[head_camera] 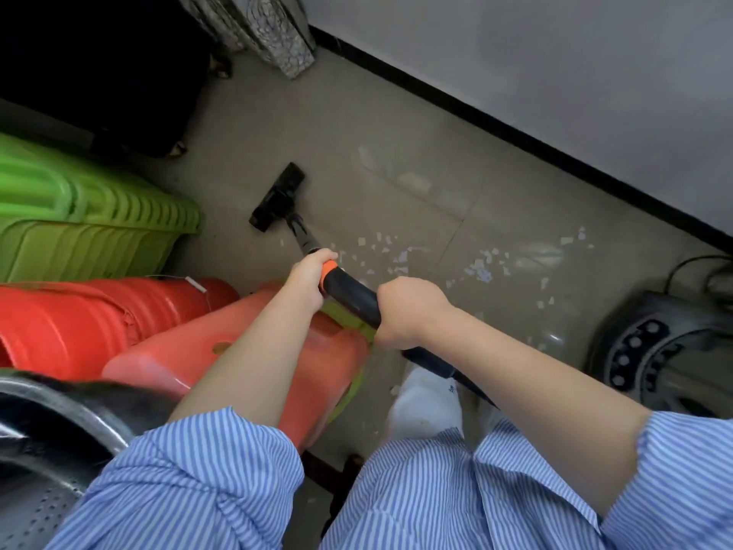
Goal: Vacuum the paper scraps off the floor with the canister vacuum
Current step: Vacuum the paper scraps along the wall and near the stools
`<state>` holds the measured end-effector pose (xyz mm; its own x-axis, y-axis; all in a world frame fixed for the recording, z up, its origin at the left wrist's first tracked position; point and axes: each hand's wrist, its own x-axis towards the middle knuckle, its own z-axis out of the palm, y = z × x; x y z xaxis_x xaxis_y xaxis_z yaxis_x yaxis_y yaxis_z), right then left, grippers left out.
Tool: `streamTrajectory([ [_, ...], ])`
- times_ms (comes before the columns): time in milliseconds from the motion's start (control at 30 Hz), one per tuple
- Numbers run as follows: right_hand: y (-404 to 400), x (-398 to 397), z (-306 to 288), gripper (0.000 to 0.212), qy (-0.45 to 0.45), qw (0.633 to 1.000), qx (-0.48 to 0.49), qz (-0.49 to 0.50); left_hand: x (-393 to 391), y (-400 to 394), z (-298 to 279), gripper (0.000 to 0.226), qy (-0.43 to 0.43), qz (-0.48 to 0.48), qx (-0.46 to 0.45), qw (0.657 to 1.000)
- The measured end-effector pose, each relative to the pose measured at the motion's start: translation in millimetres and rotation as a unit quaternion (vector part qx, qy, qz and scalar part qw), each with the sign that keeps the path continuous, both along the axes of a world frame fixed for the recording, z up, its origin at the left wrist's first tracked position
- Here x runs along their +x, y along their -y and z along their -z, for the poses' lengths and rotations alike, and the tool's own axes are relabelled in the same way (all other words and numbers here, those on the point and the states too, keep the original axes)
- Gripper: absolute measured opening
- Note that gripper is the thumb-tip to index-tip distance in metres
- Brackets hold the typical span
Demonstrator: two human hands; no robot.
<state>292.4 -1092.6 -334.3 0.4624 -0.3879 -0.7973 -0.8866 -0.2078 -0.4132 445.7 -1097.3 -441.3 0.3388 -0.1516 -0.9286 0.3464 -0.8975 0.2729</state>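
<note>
**Sweep in hand, scraps not yet reached**

The vacuum wand (349,291) was gripped by both hands: the left hand (307,279) curled round it near the orange collar, the right hand (408,311) clenched lower on the black handle. The floor nozzle (277,196) lay at eleven o'clock, apart from the paper scraps (480,267) strewn toward three o'clock. A swing of the nozzle rightward across the floor (396,160) was judged necessary next.

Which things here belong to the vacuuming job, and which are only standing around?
For the job: floor nozzle, wand, paper scraps, left hand, right hand.

Only standing around: green bin, red bucket, red stool, curtain, grey appliance.
</note>
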Motion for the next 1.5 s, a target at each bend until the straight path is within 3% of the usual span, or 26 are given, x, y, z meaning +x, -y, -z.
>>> streamTrajectory([
  [333, -36.6, -46.2, -6.7, 0.011, 0.007, 1.000, 0.028, -0.008, -47.0, -42.9, -14.0, 0.035, -0.002, -0.004, 0.006, 1.000],
  [633, -64.4, -62.5, -3.1, 0.025, 0.046, 0.998, 0.044, 0.010, -62.4, -67.2, -26.1, 0.005, 0.042, 0.003, 0.013, 0.999],
  [800, -67.2, -53.5, 0.4, 0.006, 0.064, 0.997, 0.045, 0.012, -55.1, -71.8, -26.6, 0.015, 0.069, -0.016, 0.012, 0.997],
  [967, -62.4, -41.8, 5.0, 0.007, 0.061, 0.997, 0.052, 0.022, -50.5, -66.3, -22.6, 0.020, 0.060, -0.018, 0.014, 0.998],
  [1100, -53.6, -45.2, 6.5, 0.025, 0.038, 0.998, 0.046, 0.015, -60.6, -56.9, -26.0, 0.021, 0.039, 0.010, 0.021, 0.999],
  [1500, -66.7, -97.2, -11.5, 0.014, 0.002, 0.999, 0.042, 0.002, -113.1, -72.2, -40.0, 0.019, 0.010, 0.028, 0.029, 0.999],
])
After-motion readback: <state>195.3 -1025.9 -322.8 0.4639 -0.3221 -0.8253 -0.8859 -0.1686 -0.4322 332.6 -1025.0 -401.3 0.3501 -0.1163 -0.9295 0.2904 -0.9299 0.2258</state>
